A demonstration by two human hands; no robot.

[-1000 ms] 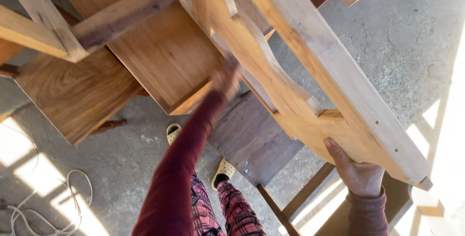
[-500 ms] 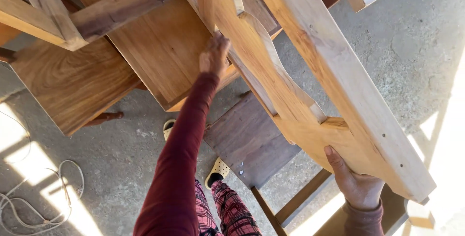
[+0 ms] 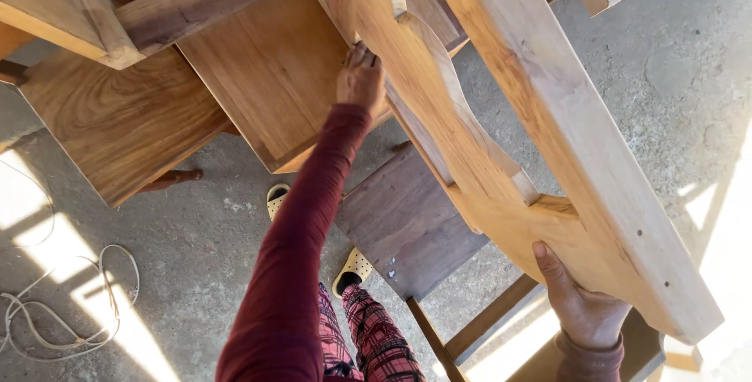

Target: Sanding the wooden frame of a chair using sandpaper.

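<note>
Pale wooden frame (image 3: pixel 501 115) held overhead, slanting from top centre to lower right, curved cut-outs along its inner edge. Left hand (image 3: pixel 362 78), arm stretched up in a dark red sleeve, fingers pressed on the frame's curved rail; how tightly it grips, cannot tell. Right hand (image 3: pixel 581 304) cups the lower edge from beneath, fingers wrapped. Brown boards (image 3: pixel 125 123) behind; white cord (image 3: pixel 70 311) on the concrete floor (image 3: pixel 666 92).
</note>
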